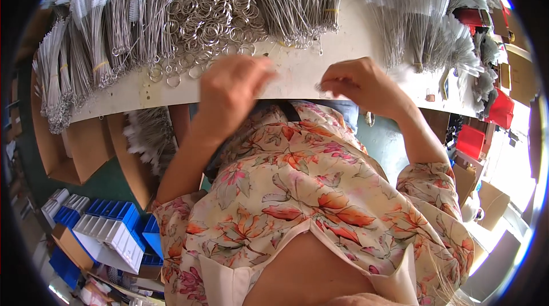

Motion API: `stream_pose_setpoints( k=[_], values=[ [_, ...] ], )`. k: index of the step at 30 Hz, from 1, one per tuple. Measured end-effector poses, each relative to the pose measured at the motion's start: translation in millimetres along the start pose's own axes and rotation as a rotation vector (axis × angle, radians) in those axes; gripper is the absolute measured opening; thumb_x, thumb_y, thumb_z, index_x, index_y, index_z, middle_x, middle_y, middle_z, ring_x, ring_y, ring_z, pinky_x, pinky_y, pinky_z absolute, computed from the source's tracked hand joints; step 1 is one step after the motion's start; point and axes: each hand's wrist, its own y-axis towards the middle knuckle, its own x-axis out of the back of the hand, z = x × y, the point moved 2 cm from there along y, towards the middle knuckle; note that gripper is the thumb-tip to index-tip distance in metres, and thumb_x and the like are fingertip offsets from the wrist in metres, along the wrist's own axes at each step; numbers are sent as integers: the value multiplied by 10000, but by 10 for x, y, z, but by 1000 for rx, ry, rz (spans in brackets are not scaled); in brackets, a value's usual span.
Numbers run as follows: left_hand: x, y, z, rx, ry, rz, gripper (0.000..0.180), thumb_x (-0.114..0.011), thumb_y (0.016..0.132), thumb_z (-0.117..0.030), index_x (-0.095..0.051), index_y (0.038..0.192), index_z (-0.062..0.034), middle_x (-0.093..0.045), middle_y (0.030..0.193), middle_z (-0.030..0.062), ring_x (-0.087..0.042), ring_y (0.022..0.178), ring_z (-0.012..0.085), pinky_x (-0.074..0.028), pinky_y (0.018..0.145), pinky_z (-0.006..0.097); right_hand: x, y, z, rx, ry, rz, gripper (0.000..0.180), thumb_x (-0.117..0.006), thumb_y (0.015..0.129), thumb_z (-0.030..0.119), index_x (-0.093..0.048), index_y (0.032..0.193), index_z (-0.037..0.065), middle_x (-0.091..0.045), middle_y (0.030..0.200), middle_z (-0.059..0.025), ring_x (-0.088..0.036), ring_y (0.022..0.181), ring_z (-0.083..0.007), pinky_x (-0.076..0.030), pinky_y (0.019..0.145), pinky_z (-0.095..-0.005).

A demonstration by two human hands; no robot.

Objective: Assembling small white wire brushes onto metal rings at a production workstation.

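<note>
Apparently both hands, left hand (229, 89) and right hand (357, 84), pinch something blurred over the white table (297, 72).

Left hand (231, 92) fingertips motion-blurred

A single view comes from a wide fisheye camera worn on the person's head, looking steeply down over the chest to the bench (297, 72). The bench's near edge curves across the upper half of the picture, close below the lens. The left hand (229, 92) and right hand (360, 80) come up from the lower edge to it. Straight lines bend toward the dark round rim.
</note>
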Motion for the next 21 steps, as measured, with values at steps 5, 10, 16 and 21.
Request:
stream_pose_setpoints(
  k=[5,10,16,21],
  values=[
    [-40,56,244,157,315,63,130,-655,743,-108,-534,751,-61,-567,714,42,-570,617,188,-454,523,307,-93,116,-135,169,-593,-273,95,-593,811,131,-618,805,40,-614,730,-68,-601,624,-229,-475,570,-337],
    [18,164,221,296,-4,-246,109,-624,816,-137,-555,814,-52,-539,695,37,-516,570,134,-425,505,263,-83,268,204,275,217,-418,96,-593,820,75,-638,879,13,-584,694,-66,-553,594,-124,-437,539,-265],
    [-2,319,-72,614,-1561,-360,159,-503,917,-173,-524,961,-22,-541,796,9,-494,623,63,-390,500,180,-76,325,632,472,431,-503,73,-609,809,38,-641,864,3,-604,897,-81,-592,726,-125,-475,631,-257],
    [-1,366,-188,629,-1637,-350,157,-498,916,-146,-520,978,-3,-562,844,37,-536,713,79,-449,578,205,-153,286,749,785,232,-644,105,-643,730,-22,-650,829,13,-611,922,-81,-630,780,-208,-524,660,-280]
  ],
)
